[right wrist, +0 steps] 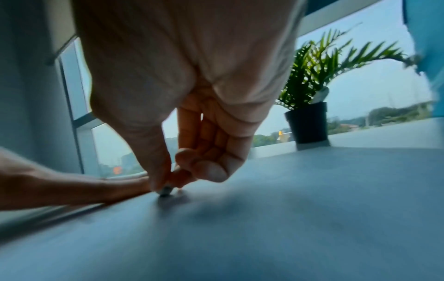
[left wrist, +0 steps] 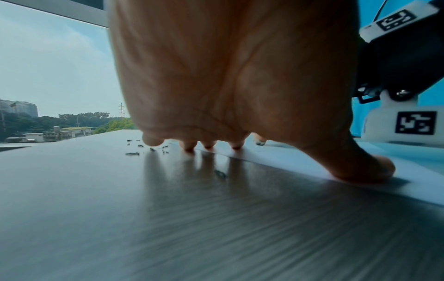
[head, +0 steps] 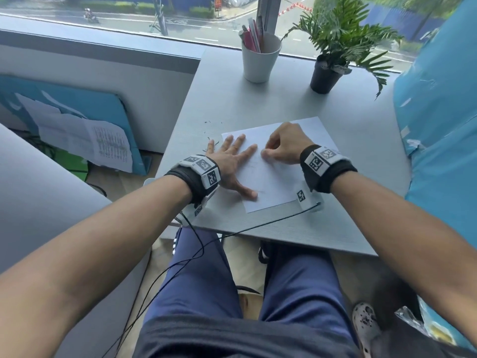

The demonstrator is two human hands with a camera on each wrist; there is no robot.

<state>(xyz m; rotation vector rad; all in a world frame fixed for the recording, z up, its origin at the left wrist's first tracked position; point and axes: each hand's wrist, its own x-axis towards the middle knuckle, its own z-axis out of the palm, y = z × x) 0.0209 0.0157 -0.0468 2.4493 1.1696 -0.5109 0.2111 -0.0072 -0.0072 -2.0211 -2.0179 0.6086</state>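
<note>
Left hand point(head: 229, 161) is down flat, fingers spread, pressing the left edge of the thin white rectangular sheet of paper point(head: 273, 187), with the little finger off on the bench. The sheet lies flat in mid-bench, slightly askew, one corner pointing far-right. Right hand point(head: 281, 146) is curled, thumb and forefinger pinching a small grey stub point(right wrist: 165, 190), held near upright with its tip down on the sheet just beside the left fingertips. It's too blurred to name. Dark crumbs point(left wrist: 132, 153) dot the smooth grey wood-grain bench point(head: 335, 228), left of the sheet.
</note>
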